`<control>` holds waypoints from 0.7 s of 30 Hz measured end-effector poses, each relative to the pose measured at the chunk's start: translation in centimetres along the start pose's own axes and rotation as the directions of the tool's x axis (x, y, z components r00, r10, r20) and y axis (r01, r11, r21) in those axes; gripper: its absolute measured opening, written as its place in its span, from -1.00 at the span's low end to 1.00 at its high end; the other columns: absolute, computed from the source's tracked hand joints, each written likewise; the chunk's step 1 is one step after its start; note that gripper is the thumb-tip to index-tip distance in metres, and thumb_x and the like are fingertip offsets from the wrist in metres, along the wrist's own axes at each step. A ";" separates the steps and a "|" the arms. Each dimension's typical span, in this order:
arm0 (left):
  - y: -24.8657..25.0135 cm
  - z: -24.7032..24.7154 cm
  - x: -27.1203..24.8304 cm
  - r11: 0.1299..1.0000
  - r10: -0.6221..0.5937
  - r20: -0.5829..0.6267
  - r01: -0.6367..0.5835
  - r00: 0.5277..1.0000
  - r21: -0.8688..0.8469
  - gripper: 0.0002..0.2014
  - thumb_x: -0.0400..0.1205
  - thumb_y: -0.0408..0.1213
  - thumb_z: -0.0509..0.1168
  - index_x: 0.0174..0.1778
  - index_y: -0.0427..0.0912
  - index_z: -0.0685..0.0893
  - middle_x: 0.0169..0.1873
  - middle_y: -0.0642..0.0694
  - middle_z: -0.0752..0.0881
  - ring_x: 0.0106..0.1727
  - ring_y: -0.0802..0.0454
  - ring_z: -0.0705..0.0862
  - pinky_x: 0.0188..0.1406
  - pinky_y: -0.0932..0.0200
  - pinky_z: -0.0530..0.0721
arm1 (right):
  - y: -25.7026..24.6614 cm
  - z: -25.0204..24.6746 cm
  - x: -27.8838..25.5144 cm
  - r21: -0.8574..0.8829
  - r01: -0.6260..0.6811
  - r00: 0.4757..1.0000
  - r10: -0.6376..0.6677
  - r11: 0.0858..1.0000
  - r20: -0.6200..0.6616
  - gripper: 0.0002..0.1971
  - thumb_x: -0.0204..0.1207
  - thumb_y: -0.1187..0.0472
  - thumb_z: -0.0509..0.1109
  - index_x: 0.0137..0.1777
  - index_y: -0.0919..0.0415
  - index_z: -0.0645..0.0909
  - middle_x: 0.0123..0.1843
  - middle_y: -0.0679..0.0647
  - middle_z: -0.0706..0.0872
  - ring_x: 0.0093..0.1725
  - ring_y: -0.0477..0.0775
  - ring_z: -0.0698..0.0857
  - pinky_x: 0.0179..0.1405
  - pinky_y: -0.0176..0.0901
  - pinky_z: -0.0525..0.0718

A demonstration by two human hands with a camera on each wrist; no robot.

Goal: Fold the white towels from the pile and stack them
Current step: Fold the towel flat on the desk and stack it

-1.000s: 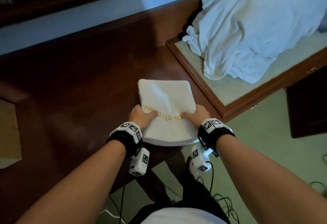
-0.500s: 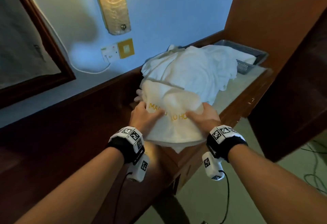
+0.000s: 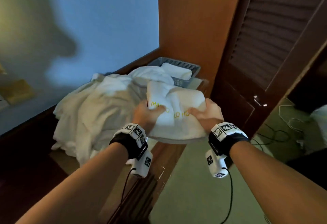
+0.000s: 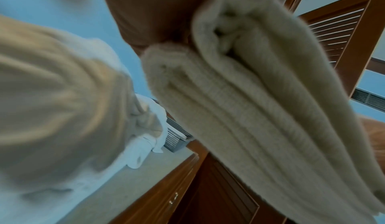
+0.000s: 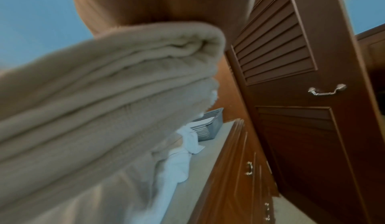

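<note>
A folded towel [image 3: 177,110] is held in the air by both hands, above the near edge of the pile [image 3: 99,107] and short of the basket [image 3: 187,68]. The left hand [image 3: 146,114] is curled round its left near corner, thumb on top across the gold lettering; the right hand [image 3: 206,113] is clenched on the right near corner in the same way. Most of the fingers are hidden beneath the cloth. In both wrist views the stacked layers of the fold are seen edge-on from below.

The towel is judged to be soft, thick terry, light enough for an easy carry but limp: its top is already puckered between the two grips, and its layers would likely slide apart if only one corner were held. It is best taken as now, at two corners of the near edge with every layer pinched together, or supported from beneath.

The pile of loose white towels is spread over a pale-topped wooden surface [image 3: 196,82] that runs along a blue wall [image 3: 106,20]. At its far end the grey perforated basket is set against a wooden panel, with a folded white towel [image 3: 177,71] already inside. To the right stands a dark louvred door [image 3: 276,38] with a metal handle [image 3: 260,101]; cables are strewn on the floor [image 3: 194,179] below.
</note>
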State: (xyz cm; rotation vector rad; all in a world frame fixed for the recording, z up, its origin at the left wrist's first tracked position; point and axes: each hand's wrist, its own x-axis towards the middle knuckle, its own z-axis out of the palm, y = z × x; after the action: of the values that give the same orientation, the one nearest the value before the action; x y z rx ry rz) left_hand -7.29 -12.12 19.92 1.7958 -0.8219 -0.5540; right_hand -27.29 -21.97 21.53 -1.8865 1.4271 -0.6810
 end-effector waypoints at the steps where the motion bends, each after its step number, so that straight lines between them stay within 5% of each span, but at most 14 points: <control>1: 0.8 1.6 0.9 1.000 0.007 0.016 -0.007 1.000 -0.001 -0.56 0.30 0.15 0.58 -0.12 -0.12 0.78 -0.23 -0.03 0.83 -0.14 -0.04 0.81 -0.12 0.00 0.77 | 0.8 -0.9 1.3 -0.004 -0.008 1.000 0.008 1.000 -0.020 -0.59 0.43 -0.08 0.54 0.09 0.20 0.57 -0.09 0.04 0.65 0.01 0.15 0.65 -0.13 -0.17 0.49; 7: 3.9 10.4 7.9 0.998 0.028 0.070 -0.024 0.997 -0.065 -0.64 0.34 -0.01 0.62 -0.14 -0.20 0.76 -0.23 -0.09 0.82 -0.14 -0.05 0.79 -0.16 0.02 0.69 | 4.1 -5.1 9.9 -0.079 -0.045 0.995 0.038 0.996 -0.087 -0.53 0.45 -0.09 0.53 0.19 0.22 0.57 0.12 0.19 0.72 0.16 0.26 0.68 -0.08 -0.13 0.51; 13: 5.8 18.5 17.5 0.990 0.076 0.136 -0.058 0.988 -0.131 -0.59 0.26 0.07 0.52 -0.21 -0.20 0.75 -0.31 -0.06 0.81 -0.24 0.00 0.78 -0.27 0.12 0.67 | 6.4 -7.4 22.2 -0.159 -0.071 0.991 0.052 0.985 -0.119 -0.52 0.43 -0.12 0.53 0.17 0.19 0.57 0.11 0.18 0.73 0.13 0.26 0.71 -0.06 -0.09 0.58; 17: 7.1 23.0 24.8 0.996 0.073 0.205 -0.060 0.976 -0.072 -0.60 0.40 0.08 0.59 -0.13 -0.18 0.72 -0.23 -0.01 0.79 -0.18 0.05 0.76 -0.30 0.18 0.63 | 7.2 -8.9 30.7 -0.204 -0.080 0.992 0.059 0.976 -0.108 -0.55 0.45 -0.12 0.51 0.16 0.17 0.56 -0.03 0.09 0.67 -0.01 0.22 0.69 -0.10 -0.09 0.58; 21: 8.0 26.1 31.2 0.999 0.052 0.260 -0.048 0.964 -0.020 -0.64 0.51 0.03 0.55 0.02 -0.18 0.74 -0.11 -0.03 0.83 -0.12 0.02 0.81 -0.10 0.00 0.80 | 7.2 -9.6 38.1 -0.255 -0.055 0.996 0.035 0.965 -0.082 -0.60 0.47 -0.11 0.47 0.12 0.15 0.52 -0.15 0.00 0.59 -0.10 0.18 0.63 -0.13 -0.08 0.56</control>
State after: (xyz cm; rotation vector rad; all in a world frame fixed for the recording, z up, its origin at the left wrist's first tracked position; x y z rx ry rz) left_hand -7.26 -53.53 18.40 1.7067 -1.0371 -0.7720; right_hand -28.70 -61.90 22.59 -2.0355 1.6699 -0.5741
